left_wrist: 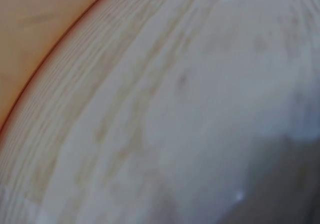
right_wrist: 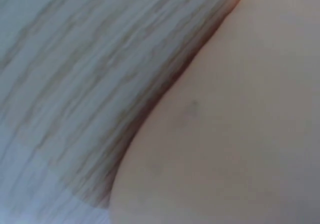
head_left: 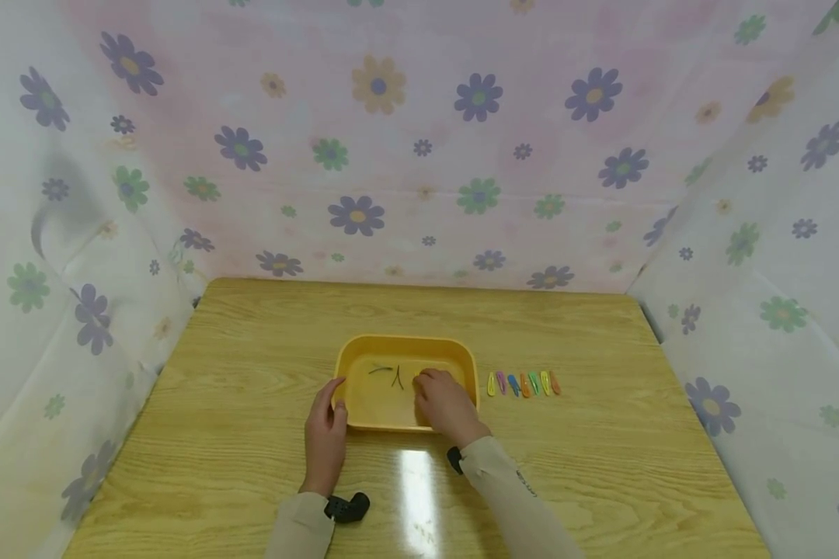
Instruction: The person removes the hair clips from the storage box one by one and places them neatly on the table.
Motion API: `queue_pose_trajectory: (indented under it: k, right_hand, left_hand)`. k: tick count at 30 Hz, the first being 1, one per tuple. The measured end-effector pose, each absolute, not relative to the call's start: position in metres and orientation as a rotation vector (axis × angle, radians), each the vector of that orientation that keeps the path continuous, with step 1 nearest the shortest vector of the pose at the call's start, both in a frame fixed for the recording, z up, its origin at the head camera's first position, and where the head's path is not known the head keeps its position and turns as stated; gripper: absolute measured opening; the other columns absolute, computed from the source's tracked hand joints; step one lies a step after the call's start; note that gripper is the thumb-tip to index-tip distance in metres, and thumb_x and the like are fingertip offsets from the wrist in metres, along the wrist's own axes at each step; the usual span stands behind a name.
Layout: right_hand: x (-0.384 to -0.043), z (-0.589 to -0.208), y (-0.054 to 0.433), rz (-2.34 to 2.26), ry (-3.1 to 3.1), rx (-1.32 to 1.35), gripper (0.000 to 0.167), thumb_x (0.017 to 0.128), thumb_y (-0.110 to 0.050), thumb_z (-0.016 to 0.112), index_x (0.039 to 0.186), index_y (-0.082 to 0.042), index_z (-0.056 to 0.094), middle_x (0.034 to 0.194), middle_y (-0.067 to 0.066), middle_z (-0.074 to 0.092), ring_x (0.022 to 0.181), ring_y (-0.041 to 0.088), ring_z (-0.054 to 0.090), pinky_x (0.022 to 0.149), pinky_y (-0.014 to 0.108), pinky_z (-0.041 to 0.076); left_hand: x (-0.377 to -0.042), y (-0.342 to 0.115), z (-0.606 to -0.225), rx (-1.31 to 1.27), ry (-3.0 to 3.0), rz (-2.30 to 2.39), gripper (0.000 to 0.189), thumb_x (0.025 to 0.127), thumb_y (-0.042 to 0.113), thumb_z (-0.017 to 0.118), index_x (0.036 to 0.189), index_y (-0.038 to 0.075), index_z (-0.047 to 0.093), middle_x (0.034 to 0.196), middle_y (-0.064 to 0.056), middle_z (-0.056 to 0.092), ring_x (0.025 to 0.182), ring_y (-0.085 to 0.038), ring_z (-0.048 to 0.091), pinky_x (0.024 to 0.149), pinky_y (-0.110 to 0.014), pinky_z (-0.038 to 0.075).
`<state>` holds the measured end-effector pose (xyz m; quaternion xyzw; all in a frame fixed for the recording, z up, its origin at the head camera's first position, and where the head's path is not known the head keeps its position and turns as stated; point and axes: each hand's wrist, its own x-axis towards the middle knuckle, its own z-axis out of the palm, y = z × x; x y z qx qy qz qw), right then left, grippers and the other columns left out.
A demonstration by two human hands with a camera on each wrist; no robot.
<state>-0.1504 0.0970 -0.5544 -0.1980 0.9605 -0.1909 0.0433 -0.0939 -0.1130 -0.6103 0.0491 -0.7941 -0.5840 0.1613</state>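
Note:
A yellow plastic tray [head_left: 384, 427] sits on the wooden table. My left hand [head_left: 325, 439] grips its left rim, thumb and fingers at the edge. My right hand [head_left: 443, 400] reaches into the right half of the tray, fingers bent down toward its floor; the hand hides whether anything is pinched. Left of those fingertips lie two thin dark hairpin-like pieces, a V-shaped one [head_left: 398, 377] and a greyish one [head_left: 381, 369]. Outside the tray, to the right, several colourful snap hair clips [head_left: 534, 383] stand in a row.
The wooden table [head_left: 252, 326] is enclosed by flower-printed cloth [head_left: 426, 171] at the back and both sides. A black wrist device [head_left: 347, 508] sits on the left wrist. The wrist views are blurred, showing mostly table grain and, on the right, skin [right_wrist: 225, 134].

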Motion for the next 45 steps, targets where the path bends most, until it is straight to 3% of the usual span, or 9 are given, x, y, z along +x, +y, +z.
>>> queue_pose_trajectory:
  k: [7, 19, 23, 29, 35, 40, 45]
  right_hand:
    - [-0.1492, -0.5521, 0.0979, -0.674, 2.961, -0.587, 0.018, 0.088, -0.014, 0.053, 0.099, -0.012, 0.067, 0.097, 0.001, 0.057, 0.089, 0.018, 0.053, 0.077, 0.032, 0.045]
    - [-0.1497, -0.5526, 0.0994, -0.672, 2.941, -0.546, 0.008, 0.086, -0.018, 0.058, 0.083, -0.015, 0.065, 0.078, -0.005, 0.052, 0.069, 0.01, 0.049, 0.064, 0.026, 0.044]
    - [-0.1504, -0.553, 0.0997, -0.682, 2.932, -0.555, 0.008, 0.086, -0.014, 0.058, 0.083, -0.014, 0.065, 0.078, -0.004, 0.055, 0.069, 0.01, 0.052, 0.063, 0.026, 0.044]
    - [-0.1514, -0.5541, 0.0992, -0.692, 2.93, -0.534, 0.013, 0.084, -0.008, 0.057, 0.095, -0.009, 0.065, 0.084, 0.001, 0.059, 0.068, 0.011, 0.051, 0.064, 0.028, 0.045]
    - [-0.1499, -0.5519, 0.0986, -0.716, 2.916, -0.497, 0.015, 0.082, -0.004, 0.057, 0.093, -0.005, 0.067, 0.082, 0.005, 0.058, 0.07, 0.015, 0.051, 0.065, 0.031, 0.044]
    - [-0.1495, -0.5534, 0.0993, -0.723, 2.94, -0.472, 0.015, 0.083, -0.007, 0.058, 0.095, -0.006, 0.068, 0.085, 0.004, 0.058, 0.076, 0.016, 0.054, 0.068, 0.031, 0.047]
    - [-0.1509, -0.5564, 0.0996, -0.711, 2.964, -0.448, 0.009, 0.084, -0.015, 0.061, 0.089, -0.011, 0.068, 0.086, -0.001, 0.051, 0.078, 0.014, 0.049, 0.066, 0.028, 0.044]
  left_hand:
    - [-0.0939, -0.1134, -0.611, 0.153, -2.278, -1.662, 0.035, 0.094, 0.029, 0.04, 0.128, 0.025, 0.048, 0.132, 0.018, 0.039, 0.122, -0.004, 0.033, 0.092, -0.033, 0.036]
    - [-0.094, -0.1125, -0.6111, 0.145, -2.274, -1.665, 0.035, 0.094, 0.029, 0.04, 0.128, 0.024, 0.048, 0.131, 0.018, 0.039, 0.122, -0.004, 0.034, 0.092, -0.033, 0.036]
    - [-0.0941, -0.1124, -0.611, 0.141, -2.272, -1.673, 0.035, 0.094, 0.028, 0.04, 0.128, 0.024, 0.048, 0.131, 0.018, 0.039, 0.122, -0.004, 0.034, 0.092, -0.033, 0.036]
    - [-0.0942, -0.1119, -0.6105, 0.158, -2.274, -1.654, 0.034, 0.094, 0.026, 0.04, 0.127, 0.024, 0.049, 0.131, 0.019, 0.04, 0.12, -0.004, 0.036, 0.09, -0.032, 0.037]
    - [-0.0934, -0.1121, -0.6104, 0.167, -2.282, -1.64, 0.034, 0.094, 0.026, 0.04, 0.127, 0.024, 0.049, 0.131, 0.018, 0.04, 0.12, -0.004, 0.036, 0.091, -0.033, 0.037]
    - [-0.0932, -0.1118, -0.6085, 0.174, -2.288, -1.642, 0.034, 0.094, 0.026, 0.041, 0.127, 0.025, 0.049, 0.131, 0.018, 0.04, 0.121, -0.004, 0.035, 0.093, -0.034, 0.036]
    - [-0.093, -0.1114, -0.6066, 0.166, -2.285, -1.65, 0.034, 0.094, 0.025, 0.041, 0.127, 0.024, 0.049, 0.131, 0.015, 0.04, 0.122, -0.006, 0.035, 0.093, -0.037, 0.035]
